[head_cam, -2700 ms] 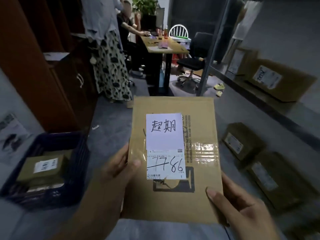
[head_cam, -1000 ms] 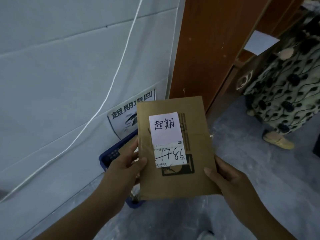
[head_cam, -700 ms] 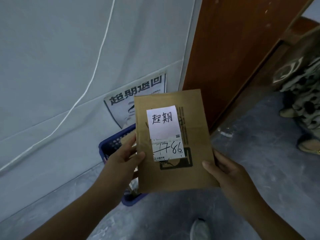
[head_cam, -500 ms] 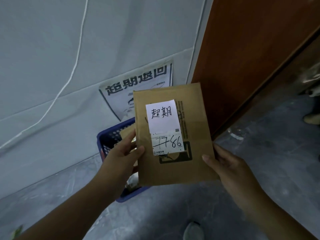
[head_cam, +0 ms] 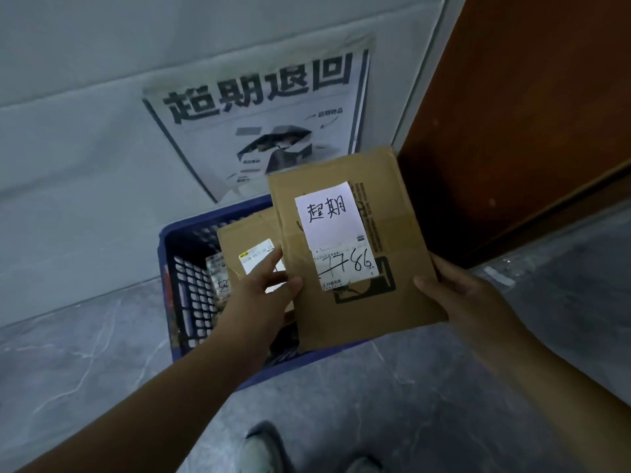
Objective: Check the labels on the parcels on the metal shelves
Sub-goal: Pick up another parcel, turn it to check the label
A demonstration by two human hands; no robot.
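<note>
My left hand (head_cam: 263,295) pinches the left edge of the flat brown cardboard parcel (head_cam: 355,250), thumb on its face and the other fingers (head_cam: 269,264) behind it; my right hand (head_cam: 454,295) clamps the lower right edge the same way, thumb on top. So both sets of fingers are closed on the parcel, which hangs in the air, tilted up toward me, over the right part of the blue plastic slotted crate (head_cam: 191,288) on the grey floor (head_cam: 102,370).

In the crate lies a second brown cardboard box (head_cam: 246,240) with a white shipping label (head_cam: 256,261), partly hidden by my left hand, and beside it, lower in the crate, a small pale packet — too dim to read.

Half a second ago the parcel was held higher and the crate showed only as a corner behind it; now I look down into the crate, and the grey wall poster with large black characters (head_cam: 259,114) is seen whole above it.

The parcel's long axis runs from me toward the wall, leaning a little left at the top. Its white handwritten paper slip (head_cam: 327,213) sits above the printed label marked 7786 (head_cam: 345,268), both reading upright to me. The brown wooden cabinet side (head_cam: 529,114) stands to the right, and my shoe (head_cam: 259,448) shows at the bottom.
</note>
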